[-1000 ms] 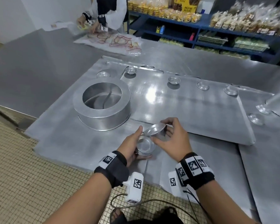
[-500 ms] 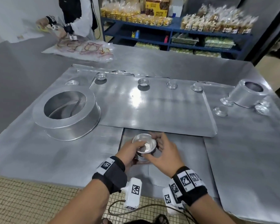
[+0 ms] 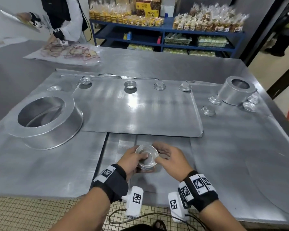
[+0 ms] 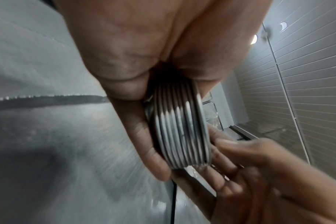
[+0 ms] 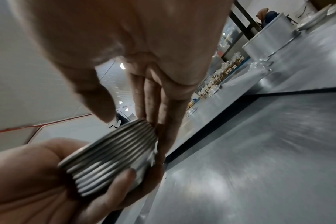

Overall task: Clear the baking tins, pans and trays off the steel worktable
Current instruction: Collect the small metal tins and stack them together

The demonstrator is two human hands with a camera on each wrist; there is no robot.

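My left hand (image 3: 137, 160) grips a stack of small fluted tins (image 3: 146, 157) just above the worktable's front edge, thumb resting inside the top tin. The stack's ribbed rims (image 4: 180, 133) show between palm and fingers in the left wrist view. My right hand (image 3: 160, 152) lies against the stack's right side with fingers nearly straight, touching the rims (image 5: 113, 160). A flat tray (image 3: 140, 114) lies beyond, with single small tins (image 3: 130, 84) along its far edge. A large round cake tin (image 3: 45, 120) stands left, and a smaller round tin (image 3: 235, 92) far right.
More small tins (image 3: 208, 110) lie upside down around the smaller round tin. Another person (image 3: 62, 19) works at the far left over a plastic sheet (image 3: 68, 52). Blue shelves (image 3: 165, 35) with packaged goods stand behind the table. Tiled floor shows below the near edge.
A second ago my right hand held one tin tilted over the stack. That tin now sits nested on top, and the right fingers have loosened beside it. The view has swung right.
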